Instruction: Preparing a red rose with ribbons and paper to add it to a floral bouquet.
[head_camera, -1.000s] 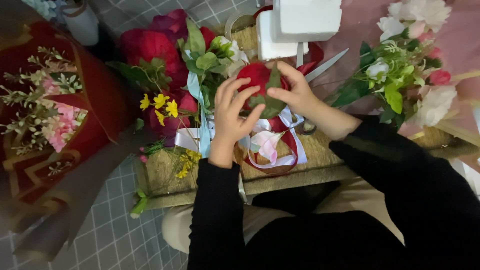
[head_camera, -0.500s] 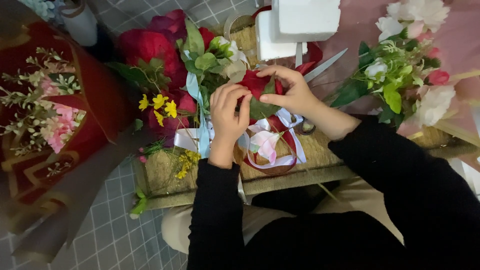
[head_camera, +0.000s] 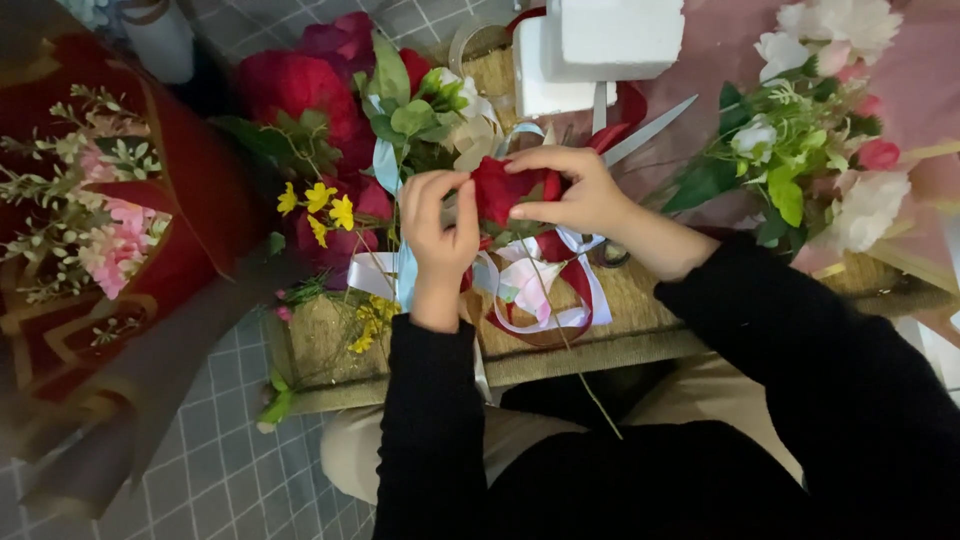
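Both hands meet over a small woven table (head_camera: 640, 330). My left hand (head_camera: 438, 232) and my right hand (head_camera: 572, 190) pinch a red artificial rose (head_camera: 500, 188) between their fingers, its thin stem trailing down toward my lap. Beneath the hands lie loops of white, red and pale blue ribbon (head_camera: 545, 300). Red roses with green leaves and small yellow flowers (head_camera: 320, 205) are piled just left of my left hand.
A wrapped red bouquet with pink blooms (head_camera: 95, 240) stands at the left over a grey tiled floor (head_camera: 215, 470). White foam blocks (head_camera: 600, 45) and scissors (head_camera: 640, 135) lie behind the hands. White and pink flowers with greenery (head_camera: 820, 150) fill the right.
Both hands have closed tighter around the red rose; my left hand's fingers moved right onto it, covering more of the bloom.
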